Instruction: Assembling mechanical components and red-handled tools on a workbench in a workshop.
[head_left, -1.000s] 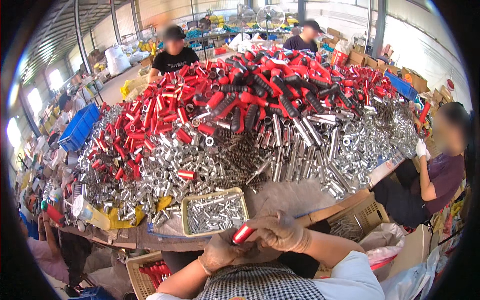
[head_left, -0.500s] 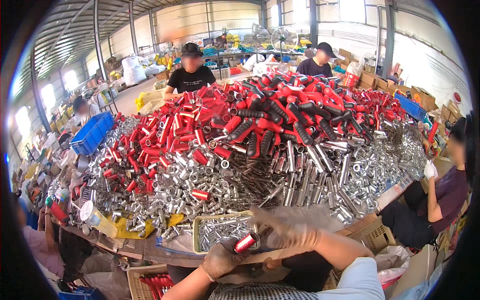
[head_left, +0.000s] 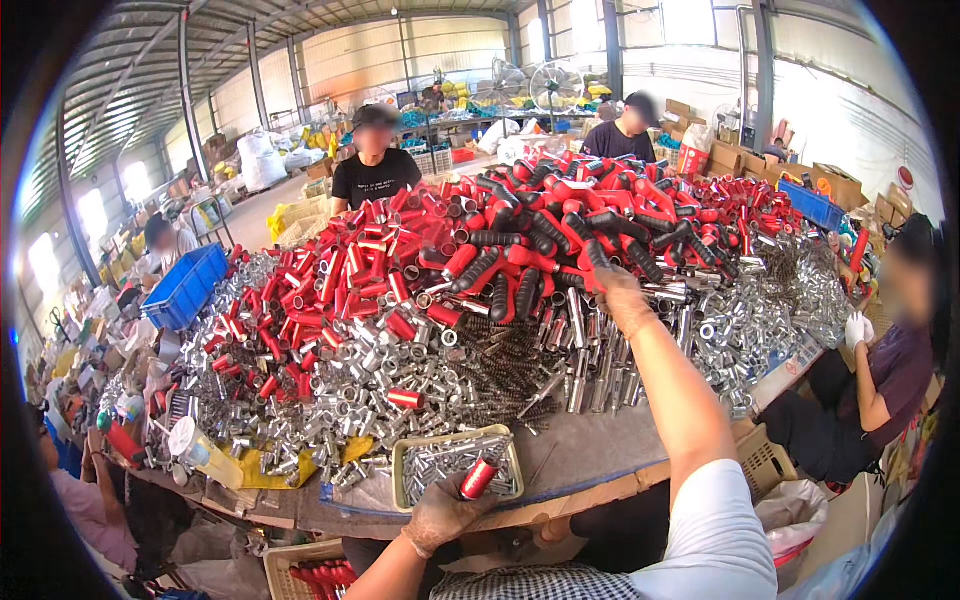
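Observation:
Low in front of me, my left hand (head_left: 446, 516), in a worn glove, is closed around a short red metal tube (head_left: 479, 479) standing upright. That tube is at the edge of a cream tray (head_left: 402, 482) filled with small silver metal pieces. Stretched out over the heap, my gloved right hand (head_left: 626, 304) reaches the red-and-black grip handles (head_left: 545, 236). Its fingers are at one handle, partly hidden, so their hold on it is unclear. Below that hand lie long silver tubes (head_left: 578, 378), beside a pile of dark coil springs (head_left: 495, 352).
Red tubes (head_left: 300, 310) and silver fittings (head_left: 345, 390) spread across the table's left. Blue bins (head_left: 187, 287) flank the heap. A lidded cup (head_left: 203, 452) stands at the left front edge. Co-workers sit around, one with white gloves (head_left: 858, 330) at right. A crate (head_left: 285, 572) is below.
My right hand has moved from near the tray, forward and up to the grip handles. The left hand keeps the red tube beside the tray, now more upright.

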